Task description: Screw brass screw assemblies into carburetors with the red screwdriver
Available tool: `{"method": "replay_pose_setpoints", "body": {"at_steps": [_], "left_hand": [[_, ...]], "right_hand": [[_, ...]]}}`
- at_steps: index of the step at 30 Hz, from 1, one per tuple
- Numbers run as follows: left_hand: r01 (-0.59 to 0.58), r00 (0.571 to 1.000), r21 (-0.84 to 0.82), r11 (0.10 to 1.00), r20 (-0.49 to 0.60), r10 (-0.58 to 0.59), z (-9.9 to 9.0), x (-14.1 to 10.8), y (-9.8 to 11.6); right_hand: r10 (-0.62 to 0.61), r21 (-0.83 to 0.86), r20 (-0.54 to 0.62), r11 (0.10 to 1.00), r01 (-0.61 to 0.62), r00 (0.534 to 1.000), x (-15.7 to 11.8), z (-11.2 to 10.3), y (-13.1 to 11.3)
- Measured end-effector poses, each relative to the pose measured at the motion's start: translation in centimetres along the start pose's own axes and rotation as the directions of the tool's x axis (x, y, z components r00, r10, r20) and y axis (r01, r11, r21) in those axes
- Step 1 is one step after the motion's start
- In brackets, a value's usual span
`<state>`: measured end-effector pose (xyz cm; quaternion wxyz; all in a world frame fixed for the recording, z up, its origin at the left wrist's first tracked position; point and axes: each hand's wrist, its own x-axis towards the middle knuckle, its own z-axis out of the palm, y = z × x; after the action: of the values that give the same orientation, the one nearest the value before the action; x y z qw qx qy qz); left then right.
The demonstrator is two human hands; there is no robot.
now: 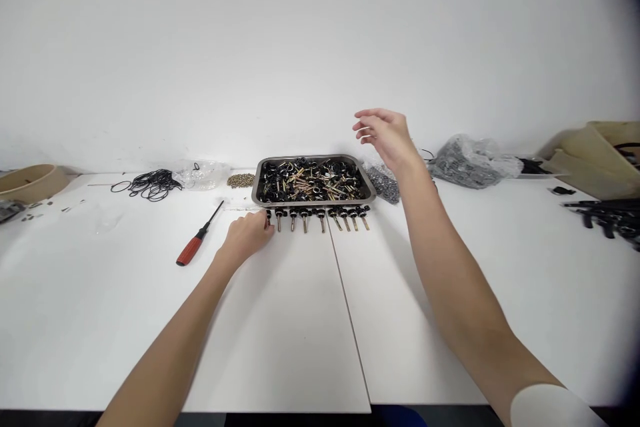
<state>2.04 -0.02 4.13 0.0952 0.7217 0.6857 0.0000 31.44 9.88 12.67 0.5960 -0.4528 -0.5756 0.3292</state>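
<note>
My left hand (247,235) is low on the table at the left end of a row of small parts. Its fingers are closed on the leftmost black-headed brass pin (269,216), which they partly cover. Several more black-headed brass pins (305,219) lie in a line to the right, heads towards the tray and stems towards me. Just behind them, a metal tray (313,203) is heaped with similar parts. Raised beyond the tray's right corner, my right hand (387,135) has its fingers apart and curved, with nothing seen in them.
A red-handled screwdriver (191,248) lies left of my left hand. Behind are black rings (154,185), small brass pieces (241,180) and a plastic bag of grey parts (470,163). Tan containers (37,183) stand at both sides, with black parts (607,213) at right.
</note>
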Motion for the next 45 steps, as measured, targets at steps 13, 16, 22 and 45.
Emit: {"method": "replay_pose_setpoints", "body": {"at_steps": [13,16,22,45], "left_hand": [[-0.040,0.999,0.046,0.998,0.002,0.040,0.3,0.0,-0.2],[-0.046,0.999,0.047,0.998,0.005,0.045,0.3,0.0,-0.2],[-0.059,0.998,0.048,0.997,0.008,0.058,0.5,0.0,-0.1],[-0.071,0.997,0.050,0.996,0.007,0.070,0.5,0.0,0.1]], "right_hand": [[0.054,-0.188,0.284,0.982,0.000,0.957,-1.1,2.1,-0.3],[0.038,-0.192,0.338,0.981,0.029,0.940,-1.1,2.4,0.1],[0.035,-0.218,0.384,0.974,0.054,0.923,-1.3,2.5,0.0],[0.416,-0.766,0.518,0.614,0.189,0.748,-1.4,4.0,5.0]]}}
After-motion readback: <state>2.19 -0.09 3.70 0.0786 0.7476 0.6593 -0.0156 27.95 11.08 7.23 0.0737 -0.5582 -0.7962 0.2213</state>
